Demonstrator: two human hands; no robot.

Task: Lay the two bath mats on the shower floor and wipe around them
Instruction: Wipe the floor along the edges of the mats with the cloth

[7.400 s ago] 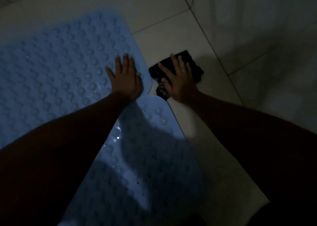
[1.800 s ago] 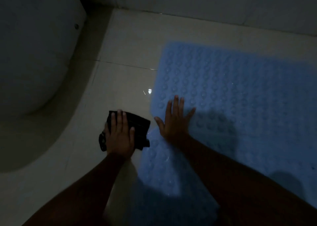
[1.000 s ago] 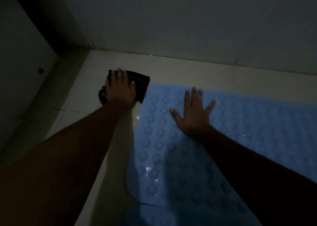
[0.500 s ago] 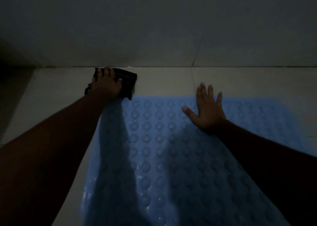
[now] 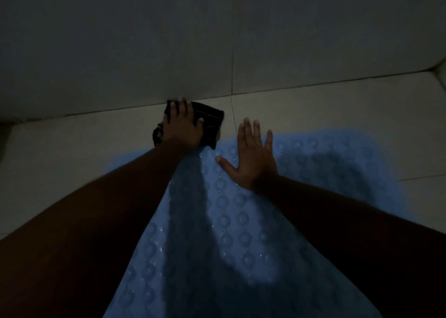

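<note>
1. Left hand (image 5: pixel 183 128) lies flat with straight fingers, pressing a dark cloth (image 5: pixel 212 123) onto the floor (image 5: pixel 72 148) at the foot of the wall (image 5: pixel 217 40).
2. Right hand (image 5: pixel 251 160) rests open, fingers spread, on the blue mat (image 5: pixel 325 168) by its far edge.
3. The cloth's near corner meets that edge.

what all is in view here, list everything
mat: 1 in view, blue, bumpy, flat on the floor from centre to bottom
cloth: 1, black, on the floor between the mat's far edge and the wall
floor: pale tiles, around the mat
wall: grey tiles, across the top
left grip: 1, pressing flat on the cloth
right grip: 1, fingers spread, flat on the mat near its far edge
</note>
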